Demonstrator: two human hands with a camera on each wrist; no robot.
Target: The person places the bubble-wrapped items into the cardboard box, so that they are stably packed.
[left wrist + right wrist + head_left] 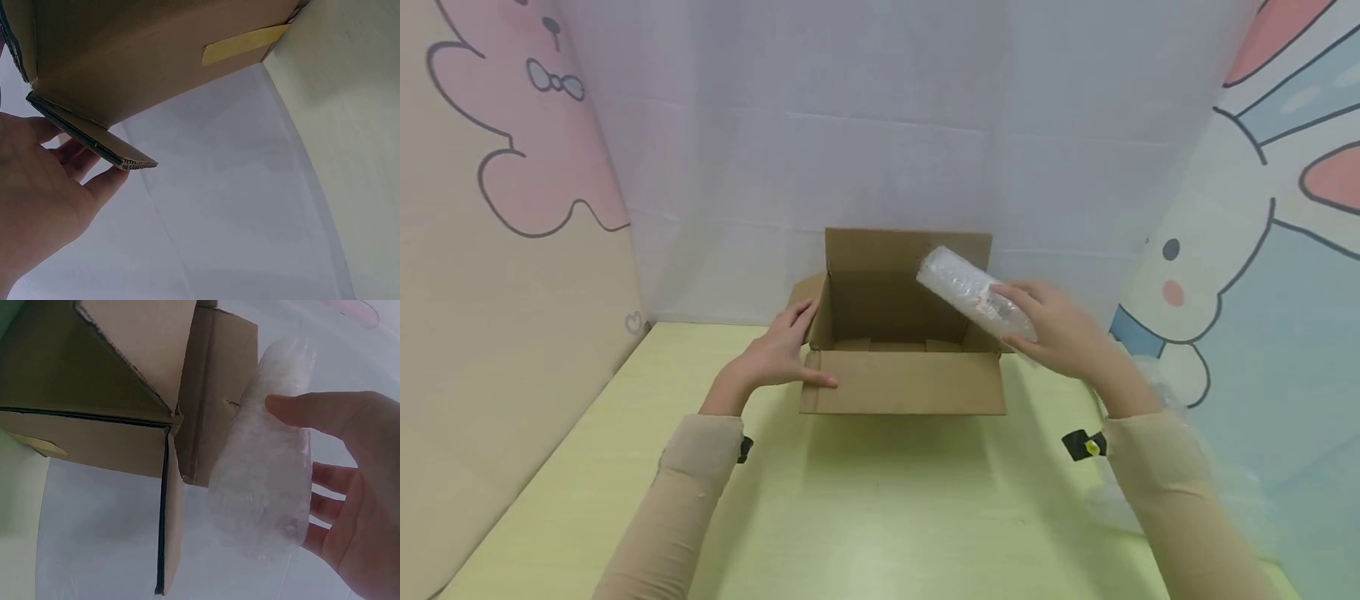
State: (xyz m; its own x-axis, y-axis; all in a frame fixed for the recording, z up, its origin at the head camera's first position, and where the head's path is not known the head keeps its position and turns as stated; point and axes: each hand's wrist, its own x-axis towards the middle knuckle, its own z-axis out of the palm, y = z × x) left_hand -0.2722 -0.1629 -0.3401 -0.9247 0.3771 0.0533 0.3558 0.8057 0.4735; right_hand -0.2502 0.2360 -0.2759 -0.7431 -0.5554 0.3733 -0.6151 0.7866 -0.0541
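An open cardboard box stands on the table near the back, its front flap folded outward and its back flap upright. At the box's left front corner, my left hand grips the left side, with the thumb on the front flap and the fingers on the side flap. My right hand holds a bubble-wrapped bundle, tilted, above the right part of the opening. Thumb and fingers lie on opposite sides of this bundle in the right wrist view. What the wrap covers cannot be made out.
Clear plastic wrap lies on the pale green table at the right, partly behind the right forearm. A white sheet hangs behind the box. Printed walls stand left and right.
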